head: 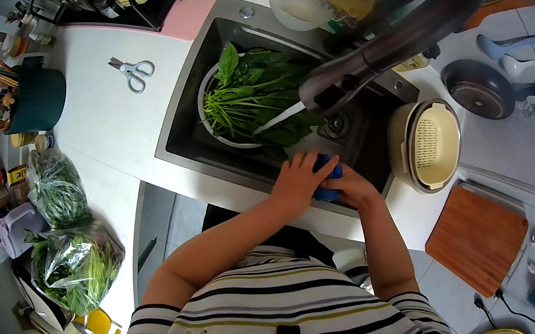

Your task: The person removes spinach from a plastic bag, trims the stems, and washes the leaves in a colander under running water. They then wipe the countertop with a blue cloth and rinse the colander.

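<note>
Both of my hands meet over the front edge of a dark sink. My left hand and my right hand are closed around a blue cloth, which is mostly hidden by the fingers. In the sink stands a pale round basin heaped with leafy greens, their cut stems turned to the left. Water streams from the dark faucet onto the leaves. The sink drain shows to the right of the basin.
Scissors lie on the white counter at the left. Bagged greens sit on the left counter arm. Nested cream baskets stand right of the sink, near a wooden cutting board. The faucet arches over the sink; a pan hangs behind.
</note>
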Available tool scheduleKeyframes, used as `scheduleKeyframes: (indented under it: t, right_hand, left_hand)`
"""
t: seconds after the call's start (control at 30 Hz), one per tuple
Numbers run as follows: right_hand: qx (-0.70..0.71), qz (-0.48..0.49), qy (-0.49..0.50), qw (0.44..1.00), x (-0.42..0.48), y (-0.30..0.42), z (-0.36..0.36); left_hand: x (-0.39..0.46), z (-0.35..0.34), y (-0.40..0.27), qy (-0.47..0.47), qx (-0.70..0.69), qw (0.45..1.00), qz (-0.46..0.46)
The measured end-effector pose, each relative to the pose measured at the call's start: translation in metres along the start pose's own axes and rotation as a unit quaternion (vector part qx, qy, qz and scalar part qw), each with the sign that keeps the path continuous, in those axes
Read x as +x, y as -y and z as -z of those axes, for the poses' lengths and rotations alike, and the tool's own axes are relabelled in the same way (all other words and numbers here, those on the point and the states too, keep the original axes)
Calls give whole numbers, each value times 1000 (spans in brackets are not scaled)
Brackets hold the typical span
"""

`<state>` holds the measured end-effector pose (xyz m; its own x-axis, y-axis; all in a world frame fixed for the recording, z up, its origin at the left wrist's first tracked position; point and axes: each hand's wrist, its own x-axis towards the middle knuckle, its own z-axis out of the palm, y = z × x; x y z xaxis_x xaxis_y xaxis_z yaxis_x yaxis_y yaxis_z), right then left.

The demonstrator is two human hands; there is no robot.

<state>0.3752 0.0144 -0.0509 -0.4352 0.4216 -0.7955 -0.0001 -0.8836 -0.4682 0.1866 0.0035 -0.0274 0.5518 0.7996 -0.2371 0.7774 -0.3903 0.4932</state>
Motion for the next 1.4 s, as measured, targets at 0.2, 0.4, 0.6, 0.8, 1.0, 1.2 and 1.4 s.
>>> scheduleKeyframes:
  t: [0.2, 0.4, 0.6, 0.8, 1.0, 1.2, 1.4]
  right_hand:
    - [-176, 5, 44, 983, -15, 12, -5]
    - [-583, 77, -183, 788, -11, 20, -20]
    - [-739, 269, -279, 551, 6, -6, 0]
    - [-598, 270, -244, 714, -2, 2, 2]
    - [-156, -63, -9, 986, -30, 11, 8]
    - [-549, 162, -151, 806, -30, 31, -28]
    - [-683, 150, -248, 670, -23, 23, -32]
  left_hand:
    - [23, -24, 2, -58, 40, 979, -192]
    - [49, -58, 3, -60, -159, 983, -64]
    - [64, -53, 8, 257, -532, 777, 216]
    - [38, -65, -6, -10, -406, 904, 131]
    - [25, -16, -6, -272, 52, 914, -296]
    - [43, -27, -6, -56, -68, 990, -106]
    - [45, -25, -9, 6, -230, 973, 33]
